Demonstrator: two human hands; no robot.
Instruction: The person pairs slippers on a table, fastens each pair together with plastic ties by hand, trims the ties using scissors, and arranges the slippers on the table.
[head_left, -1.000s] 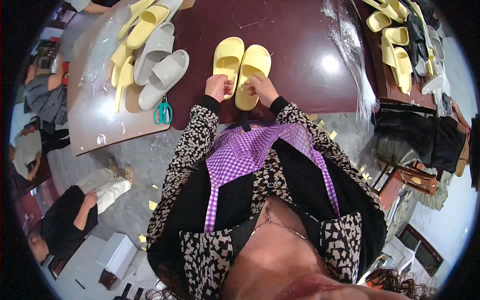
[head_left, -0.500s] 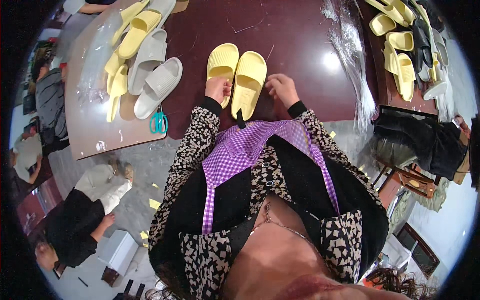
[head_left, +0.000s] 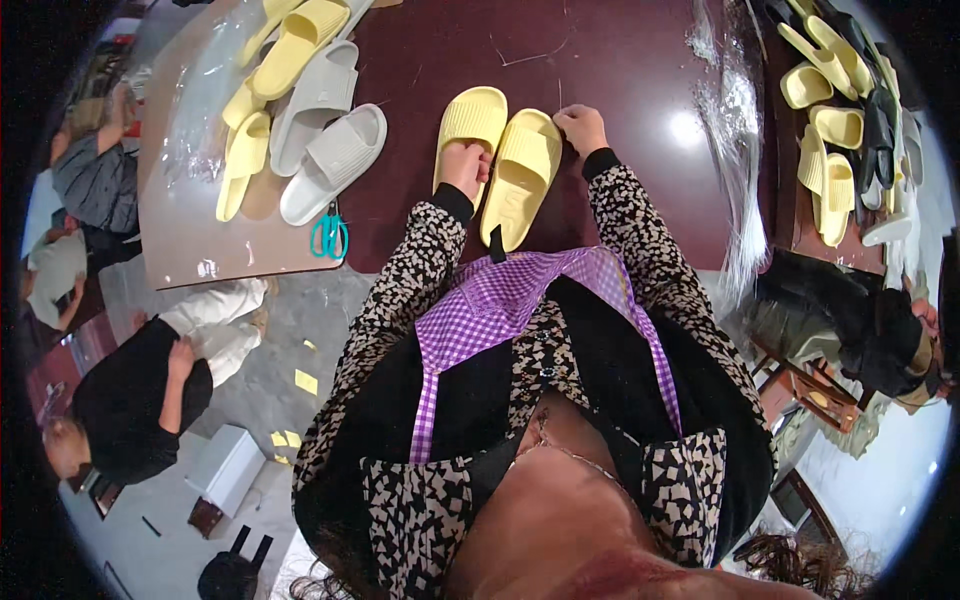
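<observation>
A pair of pale yellow slide slippers lies side by side on the dark red table [head_left: 640,190], their ribbed straps toward the far side. My left hand [head_left: 466,167] is closed at the left slipper [head_left: 472,112], its curled fingers over the inside of the footbed, just behind the strap. The right slipper [head_left: 522,175] rests untouched, its heel close to my purple checked apron [head_left: 490,300]. Beyond its toe, my right hand [head_left: 583,130] is low over the tabletop with fingers pinched together. A thin pale strand [head_left: 560,88] shows at those fingertips; whether they grip it is hidden.
At the left, grey slippers [head_left: 335,160] and yellow ones [head_left: 300,45] lie near teal-handled scissors [head_left: 329,237]. A bundle of clear plastic strands [head_left: 735,150] hangs over the right edge. More slippers [head_left: 835,190] are piled farther right. Other people stand around.
My right hand has moved away from me, from beside the right slipper to the thin strand past its toe. My left hand stays at the left slipper. The whole view has shifted slightly.
</observation>
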